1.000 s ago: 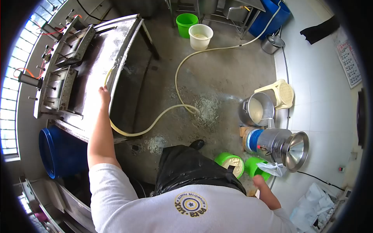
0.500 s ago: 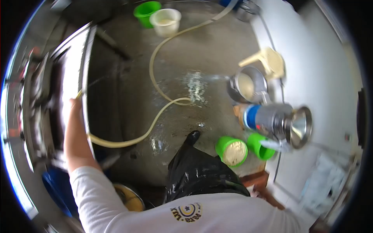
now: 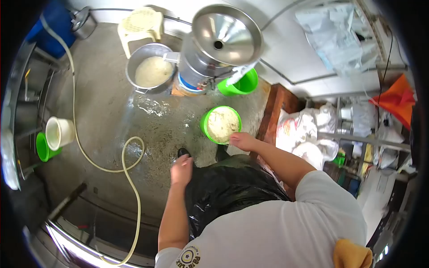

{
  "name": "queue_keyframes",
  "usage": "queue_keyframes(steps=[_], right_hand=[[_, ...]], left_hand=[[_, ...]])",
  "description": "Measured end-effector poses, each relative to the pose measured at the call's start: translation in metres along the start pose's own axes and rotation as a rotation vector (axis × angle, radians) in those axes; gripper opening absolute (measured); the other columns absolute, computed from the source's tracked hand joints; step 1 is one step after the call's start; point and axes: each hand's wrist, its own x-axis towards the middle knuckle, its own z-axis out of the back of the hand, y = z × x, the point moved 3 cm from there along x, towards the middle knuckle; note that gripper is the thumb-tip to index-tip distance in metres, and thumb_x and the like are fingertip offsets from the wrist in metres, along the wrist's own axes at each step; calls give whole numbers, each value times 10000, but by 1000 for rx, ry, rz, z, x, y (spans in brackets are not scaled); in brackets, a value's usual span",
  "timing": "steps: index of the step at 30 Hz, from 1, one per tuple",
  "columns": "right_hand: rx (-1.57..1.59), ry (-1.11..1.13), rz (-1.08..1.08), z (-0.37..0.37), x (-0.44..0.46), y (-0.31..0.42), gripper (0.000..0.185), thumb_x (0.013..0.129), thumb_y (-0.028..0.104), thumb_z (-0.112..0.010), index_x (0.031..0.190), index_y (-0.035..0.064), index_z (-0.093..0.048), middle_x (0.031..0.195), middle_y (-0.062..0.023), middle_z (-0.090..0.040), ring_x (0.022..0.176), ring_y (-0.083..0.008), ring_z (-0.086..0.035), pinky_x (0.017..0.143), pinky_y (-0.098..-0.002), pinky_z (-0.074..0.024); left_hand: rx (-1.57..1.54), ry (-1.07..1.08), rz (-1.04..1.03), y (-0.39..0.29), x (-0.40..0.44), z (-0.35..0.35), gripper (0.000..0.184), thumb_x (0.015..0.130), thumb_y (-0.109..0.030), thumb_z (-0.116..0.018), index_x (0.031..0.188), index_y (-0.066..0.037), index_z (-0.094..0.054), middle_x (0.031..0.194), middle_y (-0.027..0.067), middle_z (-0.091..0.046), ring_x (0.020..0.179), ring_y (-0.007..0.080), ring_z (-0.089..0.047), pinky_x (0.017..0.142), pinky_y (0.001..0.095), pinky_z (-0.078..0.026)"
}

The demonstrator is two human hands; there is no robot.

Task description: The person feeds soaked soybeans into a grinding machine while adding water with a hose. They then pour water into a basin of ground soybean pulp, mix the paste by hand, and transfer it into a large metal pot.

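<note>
My right hand is at the near right edge of a green bucket filled with a pale, lumpy mass; its fingers are curled, and whether they grip the rim is hidden. My left hand hangs in front of the black apron, left of the bucket, blurred, with no object visible in it. Behind the filled bucket, a second green bucket leans beside a steel machine with a wide funnel. A large metal pot holding whitish liquid stands under the machine's spout.
A pale hose loops over the wet floor at left. A cream stool stands behind the pot. White and green buckets are at far left. White sacks and a shelf line the right, beside a reddish-brown block.
The view has swung right, toward the machine and sacks. My left hand has let go of the hose and come back near my body. My right hand has moved to the filled bucket.
</note>
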Motion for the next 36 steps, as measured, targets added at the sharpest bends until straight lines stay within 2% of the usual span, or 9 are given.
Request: queue_keyframes(steps=[6, 10, 16, 19, 22, 27, 31, 33, 36], right_hand=[[275, -580, -66, 86, 90, 7, 514, 998, 376, -621, 1380, 41, -545, 960, -218, -718, 908, -400, -703, 838, -487, -546], [558, -814, 34, 180, 205, -13, 452, 994, 265, -628, 1362, 20, -531, 967, -198, -721, 869, -379, -710, 768, -457, -575], [680, -909, 356, 209, 285, 6, 260, 951, 168, -668, 1189, 65, -675, 1095, -141, -736, 1087, -256, -709, 903, -384, -585], [1566, -832, 755, 195, 316, -6, 454, 852, 260, -792, 1233, 49, -664, 1116, -141, -747, 1076, -264, -714, 917, -360, -562], [815, -835, 549, 229, 303, -28, 447, 780, 336, -850, 1123, 74, -733, 1047, -135, -767, 986, -281, -729, 858, -391, -562], [594, -38, 19, 297, 354, -64, 571, 682, 397, -898, 1143, 92, -752, 1055, -155, -772, 975, -275, -739, 852, -395, -568], [709, -518, 304, 280, 344, -61, 541, 696, 426, -879, 1112, 102, -757, 1031, -156, -774, 985, -277, -741, 867, -396, -570], [794, -793, 599, 256, 317, -47, 528, 727, 419, -864, 1132, 103, -743, 1094, -173, -761, 1043, -297, -731, 912, -405, -566], [705, -923, 554, 224, 300, -17, 421, 868, 346, -758, 1209, 104, -705, 1236, -114, -724, 1126, -291, -694, 950, -390, -550]], left_hand=[[118, 142, -48, -127, 143, -57, 373, 1044, -338, -550, 1113, -10, -712, 1004, 246, -734, 945, 466, -702, 869, 518, -559], [84, -72, -38, -203, 322, -42, 397, 1048, -353, -557, 941, 9, -680, 682, 113, -687, 683, 176, -708, 572, 375, -523], [-573, -47, 177, -200, 456, -73, 261, 1014, -275, -624, 1127, -44, -673, 899, 128, -739, 746, 207, -697, 653, 374, -541], [-795, -202, 178, -206, 444, -97, 238, 1009, -261, -629, 1147, -71, -665, 949, 120, -738, 762, 216, -681, 652, 375, -537], [-1014, -377, 221, -211, 428, -139, 224, 1003, -247, -634, 1168, -97, -656, 999, 112, -737, 778, 225, -665, 651, 376, -534], [-852, -316, 232, -218, 398, -197, 241, 997, -245, -643, 1216, -144, -634, 1094, 89, -716, 819, 235, -641, 702, 405, -547], [-681, 118, 202, -169, 416, -147, 318, 1020, -332, -626, 1294, -173, -596, 1217, 56, -653, 899, 241, -641, 844, 463, -599], [-834, 70, -226, -224, 399, -122, 300, 1023, -339, -627, 1252, -146, -611, 1149, 43, -685, 917, 217, -663, 770, 442, -593], [-960, -46, -305, -255, 403, -100, 286, 1022, -324, -625, 1236, -135, -613, 1115, 49, -689, 887, 217, -665, 750, 434, -597]])
